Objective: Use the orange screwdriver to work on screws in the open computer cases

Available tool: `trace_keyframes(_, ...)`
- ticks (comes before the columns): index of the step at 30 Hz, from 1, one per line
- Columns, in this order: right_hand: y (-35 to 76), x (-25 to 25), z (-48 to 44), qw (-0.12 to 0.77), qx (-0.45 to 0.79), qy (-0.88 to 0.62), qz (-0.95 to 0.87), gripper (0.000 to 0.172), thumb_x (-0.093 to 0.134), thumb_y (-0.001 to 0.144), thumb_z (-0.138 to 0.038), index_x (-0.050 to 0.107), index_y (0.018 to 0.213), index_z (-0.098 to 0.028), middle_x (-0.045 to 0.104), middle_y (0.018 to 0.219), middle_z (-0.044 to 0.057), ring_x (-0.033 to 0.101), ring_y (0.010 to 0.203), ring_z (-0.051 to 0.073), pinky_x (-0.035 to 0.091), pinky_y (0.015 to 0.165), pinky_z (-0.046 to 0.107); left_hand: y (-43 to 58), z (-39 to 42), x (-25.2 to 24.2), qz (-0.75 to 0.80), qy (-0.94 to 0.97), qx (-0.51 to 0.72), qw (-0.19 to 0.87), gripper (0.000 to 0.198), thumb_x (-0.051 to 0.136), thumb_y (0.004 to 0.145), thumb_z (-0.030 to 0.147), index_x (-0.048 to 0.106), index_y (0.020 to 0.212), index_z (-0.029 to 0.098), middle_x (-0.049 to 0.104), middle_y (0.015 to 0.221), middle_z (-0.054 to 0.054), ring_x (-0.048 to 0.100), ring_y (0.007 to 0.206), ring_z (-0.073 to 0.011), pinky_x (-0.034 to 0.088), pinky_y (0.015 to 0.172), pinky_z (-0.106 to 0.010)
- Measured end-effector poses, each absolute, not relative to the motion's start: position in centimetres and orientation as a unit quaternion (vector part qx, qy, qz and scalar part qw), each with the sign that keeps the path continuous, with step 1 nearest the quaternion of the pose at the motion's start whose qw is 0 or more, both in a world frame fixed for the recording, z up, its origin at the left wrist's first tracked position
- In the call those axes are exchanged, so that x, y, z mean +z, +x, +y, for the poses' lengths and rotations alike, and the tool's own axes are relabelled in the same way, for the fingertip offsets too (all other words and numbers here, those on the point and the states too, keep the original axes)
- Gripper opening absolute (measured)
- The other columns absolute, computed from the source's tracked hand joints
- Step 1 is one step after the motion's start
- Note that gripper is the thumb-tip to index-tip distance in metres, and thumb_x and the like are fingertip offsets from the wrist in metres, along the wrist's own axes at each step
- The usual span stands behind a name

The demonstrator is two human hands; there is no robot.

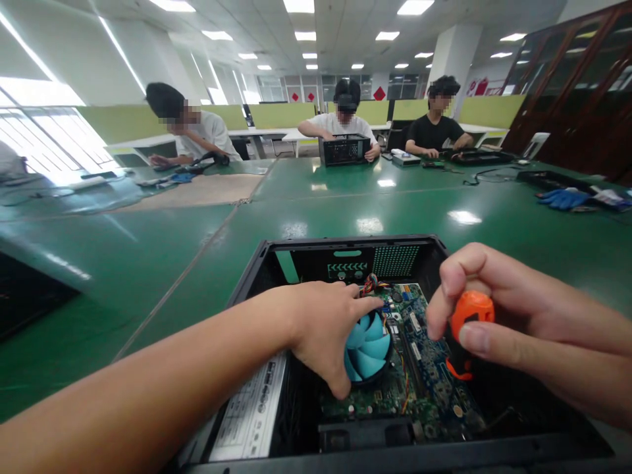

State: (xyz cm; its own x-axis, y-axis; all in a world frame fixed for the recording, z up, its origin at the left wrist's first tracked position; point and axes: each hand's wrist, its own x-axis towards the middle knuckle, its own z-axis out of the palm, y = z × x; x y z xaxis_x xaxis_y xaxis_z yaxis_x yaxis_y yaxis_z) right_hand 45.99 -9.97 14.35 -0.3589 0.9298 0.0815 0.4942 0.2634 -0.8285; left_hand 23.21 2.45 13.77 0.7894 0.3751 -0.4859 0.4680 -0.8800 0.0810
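An open black computer case lies before me with a green and blue motherboard inside. On the board sits a CPU cooler fan with light blue blades. My left hand grips around the fan's left side, thumb at the near edge and fingers over the far edge. Held upright in my right hand is a screwdriver with an orange and black handle, above the right part of the board. Its shaft and tip are hidden.
A labelled silver power supply fills the case's left side. Coloured cables bunch behind the fan. Across the green table, three people sit; the middle one handles another case. Blue gloves lie at right.
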Motion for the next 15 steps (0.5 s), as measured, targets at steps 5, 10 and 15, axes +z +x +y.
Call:
trace_keyframes(5, 45.2, 14.7, -9.7, 0.259, 0.334, -0.475, -0.772, 0.018, 0.055, 0.102, -0.043, 0.053, 0.112, -0.028, 0.066, 0.096, 0.000, 0.063, 0.080, 0.014, 0.050, 0.064, 0.022, 23.0, 1.2, 13.3, 0.189, 0.955, -0.227, 0.021, 0.138, 0.094, 0.045, 0.049, 0.020, 0.160, 0.029, 0.037, 0.160, -0.022, 0.050, 0.136, -0.0445, 0.051, 0.105, -0.054)
trace_keyframes(10, 44.9, 14.5, -9.6, 0.286, 0.284, -0.445, -0.800, 0.016, 0.068, 0.096, -0.035, 0.060, 0.107, -0.028, 0.070, 0.096, -0.001, 0.066, 0.078, 0.013, 0.052, 0.063, 0.021, 22.8, -0.1, 12.3, 0.194, 0.956, -0.221, 0.002, 0.135, 0.094, 0.047, 0.047, 0.023, 0.160, 0.027, 0.045, 0.154, -0.021, 0.052, 0.134, -0.0430, 0.053, 0.102, -0.051)
trace_keyframes(15, 45.4, 14.5, -9.7, 0.295, 0.223, -0.373, -0.851, 0.020, 0.081, 0.085, -0.025, 0.066, 0.098, -0.026, 0.072, 0.096, 0.000, 0.069, 0.083, 0.014, 0.056, 0.069, 0.021, 21.1, -0.2, 13.6, 0.210, 0.964, -0.163, 0.027, 0.135, 0.096, 0.045, 0.041, 0.025, 0.159, 0.025, 0.032, 0.164, -0.019, 0.042, 0.145, -0.0420, 0.042, 0.115, -0.055)
